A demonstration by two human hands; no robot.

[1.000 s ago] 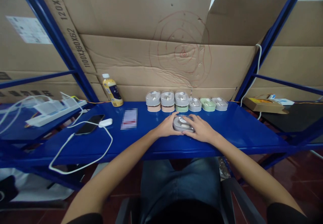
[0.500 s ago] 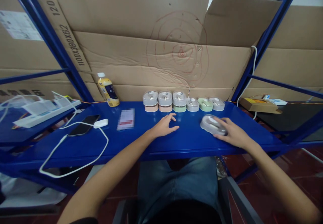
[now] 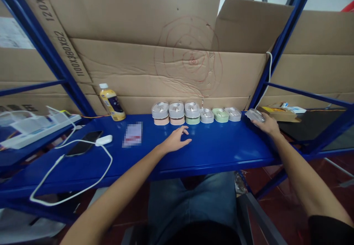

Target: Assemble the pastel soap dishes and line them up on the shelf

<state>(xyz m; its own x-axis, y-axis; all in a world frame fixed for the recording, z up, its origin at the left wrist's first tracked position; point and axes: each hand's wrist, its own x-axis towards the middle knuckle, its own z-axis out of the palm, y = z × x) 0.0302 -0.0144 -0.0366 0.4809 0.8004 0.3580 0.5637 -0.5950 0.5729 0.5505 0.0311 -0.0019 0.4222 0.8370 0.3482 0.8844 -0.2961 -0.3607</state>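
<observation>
My right hand [image 3: 269,125] grips a clear plastic lid [image 3: 254,115] at the right end of the blue table, beside the row of small containers. My left hand [image 3: 176,139] rests over the table with its fingers apart and holds nothing. Just behind it stand two pink containers [image 3: 161,121] and a green container [image 3: 193,120], each with a clear domed lid [image 3: 176,109] on top. To their right sit lower pieces: a grey one [image 3: 206,116], a green one [image 3: 220,115] and another grey one [image 3: 232,114].
A yellow drink bottle [image 3: 112,103] stands at the back left, near a blurred card [image 3: 132,134]. A phone [image 3: 83,144] and white cable [image 3: 106,164] lie farther left by a power strip [image 3: 41,130]. An open cardboard box [image 3: 280,115] is beyond the right post.
My right hand has carried the clear lid to the right and back, from the table's middle right to the end of the row. My left hand has stayed nearly still.
</observation>
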